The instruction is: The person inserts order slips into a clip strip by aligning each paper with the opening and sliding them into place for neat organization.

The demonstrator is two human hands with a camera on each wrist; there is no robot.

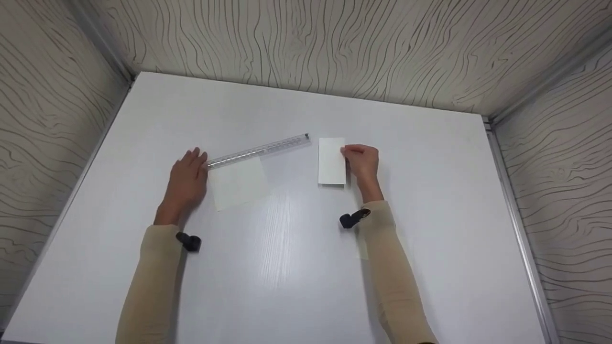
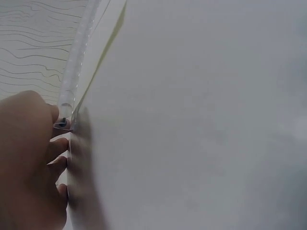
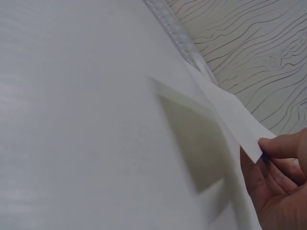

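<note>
In the head view, my left hand (image 1: 189, 179) rests on the table with its fingers stretched out, touching the near left end of a clear plastic ruler (image 1: 258, 151). The left wrist view has the ruler's end (image 2: 62, 123) beside the thumb and index finger. A pale yellow sheet of paper (image 1: 239, 185) lies flat along the ruler's lower edge. My right hand (image 1: 364, 161) pinches the right edge of a white paper rectangle (image 1: 331, 162) between thumb and fingers. That paper (image 3: 235, 115) is lifted off the table and casts a shadow in the right wrist view.
Another pale yellow paper (image 1: 362, 246) shows partly from under the right forearm. The white table (image 1: 277, 286) is enclosed by wood-grain patterned panels (image 1: 306, 43) at the back and sides. Small black cameras sit on both wrists.
</note>
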